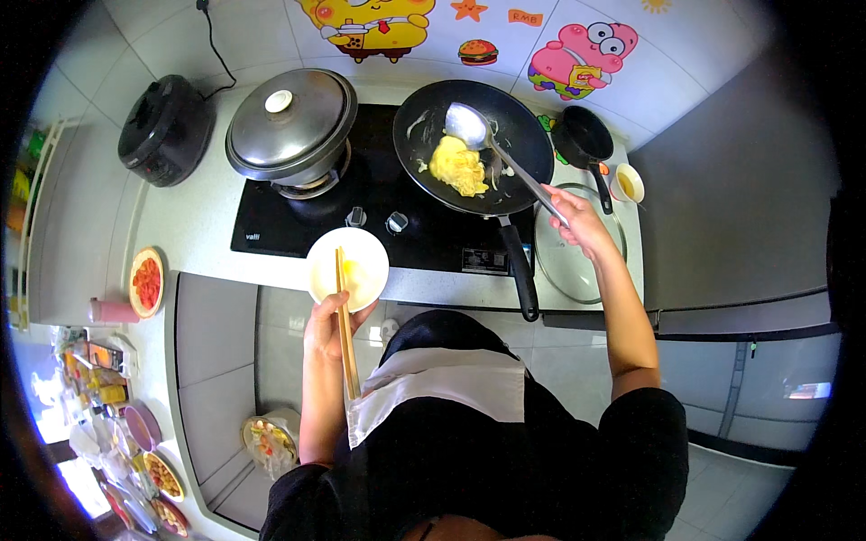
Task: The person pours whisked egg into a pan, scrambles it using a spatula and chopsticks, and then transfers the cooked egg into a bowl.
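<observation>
My left hand (333, 328) holds a white bowl (365, 277) by its near rim, with a pair of wooden chopsticks (346, 351) pinned under the thumb. A little yellow residue lies in the bowl, which is over the front edge of the counter. In my right hand (578, 220) is the handle of a metal wok spatula (517, 169). Its blade rests in a black wok (413, 128) on the right burner, touching or just beside a soft clump of cooked egg (457, 168). The wok's black handle (517, 270) points towards me.
A lidded steel pot (291, 128) sits on the left burner of the black gas hob (284, 223). Right of the wok are a small black saucepan (582, 138), a glass lid (568, 257) and a small cup (628, 182). Chopped tomatoes fill a bowl (146, 283) at left, below a black rice cooker (166, 128).
</observation>
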The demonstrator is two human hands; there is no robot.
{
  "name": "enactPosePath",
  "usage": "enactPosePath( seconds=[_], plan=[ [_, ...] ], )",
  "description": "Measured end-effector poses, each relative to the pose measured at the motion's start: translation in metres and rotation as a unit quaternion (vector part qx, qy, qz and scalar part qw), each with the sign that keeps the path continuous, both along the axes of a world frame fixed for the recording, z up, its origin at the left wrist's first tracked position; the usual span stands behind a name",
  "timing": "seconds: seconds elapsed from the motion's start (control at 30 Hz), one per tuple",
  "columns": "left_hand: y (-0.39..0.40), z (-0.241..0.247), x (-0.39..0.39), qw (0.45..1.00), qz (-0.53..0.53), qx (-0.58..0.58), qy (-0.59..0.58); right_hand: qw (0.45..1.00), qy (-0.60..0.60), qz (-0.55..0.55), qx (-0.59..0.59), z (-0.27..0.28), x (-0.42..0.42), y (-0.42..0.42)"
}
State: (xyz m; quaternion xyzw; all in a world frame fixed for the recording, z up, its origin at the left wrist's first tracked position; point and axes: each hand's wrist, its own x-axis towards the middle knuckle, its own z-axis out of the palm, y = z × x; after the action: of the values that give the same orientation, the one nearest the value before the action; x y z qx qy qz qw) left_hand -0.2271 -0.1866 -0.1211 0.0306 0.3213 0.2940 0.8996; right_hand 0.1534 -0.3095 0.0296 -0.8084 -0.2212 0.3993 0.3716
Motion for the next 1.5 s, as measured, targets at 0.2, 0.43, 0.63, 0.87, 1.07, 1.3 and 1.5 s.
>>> enactPosePath(
  seconds=[0.2, 0.43, 0.63, 0.87, 1.07, 1.3, 1.5],
  plan=[
    [0.004, 0.01, 0.005, 1.0, 0.016, -0.001, 0.005, 0.941, -0.327, 0.088, -0.002, -0.017, 0.025, -0.002],
    [0.005, 0.015, 0.009, 1.0, 0.009, 0.008, 0.01, 0.976, -0.214, 0.029, 0.015, -0.046, 0.035, 0.011],
    [0.004, 0.014, 0.006, 1.0, 0.012, 0.003, 0.018, 0.988, -0.125, 0.093, 0.018, -0.02, 0.022, 0.004],
    [0.008, 0.008, 0.003, 1.0, 0.008, 0.01, 0.004, 0.992, -0.103, 0.055, -0.055, 0.036, 0.054, -0.023],
    [0.009, 0.005, 0.004, 1.0, 0.001, 0.008, 0.007, 0.994, 0.06, 0.026, -0.092, 0.042, 0.086, -0.023],
    [0.005, 0.01, 0.008, 1.0, 0.023, 0.003, 0.012, 0.947, 0.318, -0.032, -0.047, -0.022, 0.065, 0.01],
    [0.007, 0.01, 0.006, 1.0, 0.022, 0.007, 0.007, 0.843, 0.519, -0.126, 0.066, -0.049, 0.065, 0.003]
  ],
)
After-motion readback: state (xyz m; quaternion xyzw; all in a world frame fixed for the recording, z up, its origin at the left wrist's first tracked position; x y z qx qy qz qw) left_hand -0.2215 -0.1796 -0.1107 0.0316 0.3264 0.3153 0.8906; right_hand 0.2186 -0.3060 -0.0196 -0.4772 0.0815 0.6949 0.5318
